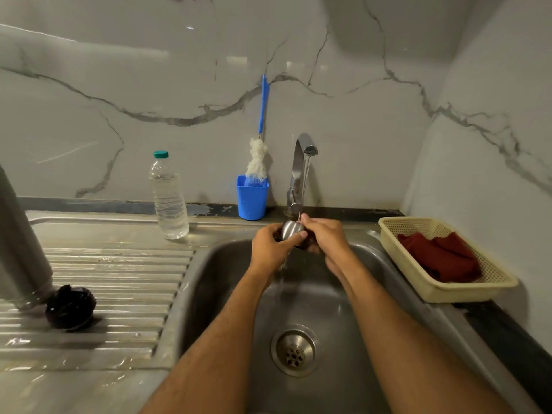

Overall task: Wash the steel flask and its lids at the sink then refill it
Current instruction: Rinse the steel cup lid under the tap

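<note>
1. Forearms come in from the bottom edge, closest to the lens, and meet over the sink (373,264), the biggest thing here: a steel basin, wet, with a drain at its floor.
2. Draining board (113,282) on the left is ribbed steel with water pooled on it, so anything set there will probably slide easily.
3. Flask (21,243) stands at the far left of that board, upright though it looks tilted at the frame edge. It looks stiff and fairly heavy, and wet steel is slippery, so I would wrap the whole hand round its middle rather than pinch the rim.
4. Basket (493,286) on the right counter holds a red cloth (442,258), handy for drying.
5. Water bottle (168,195), capped and nearly full, stands behind the board; thin plastic, likely to give under a hard squeeze.
6. Blue cup (252,201) holds a bottle brush (258,156) leaning against the wall.
7. Tap (301,171) is running, its stream falling onto the hands.
8. Black lid (70,307) lies on the board just beside the flask's base; light, best taken by its edge.
9. Left hand (268,249) and right hand (325,237) both curl their fingers round the steel lid (291,230), under the stream. Small, rounded and wet, it could squirt free; holding it by the rim seems safest.
</note>
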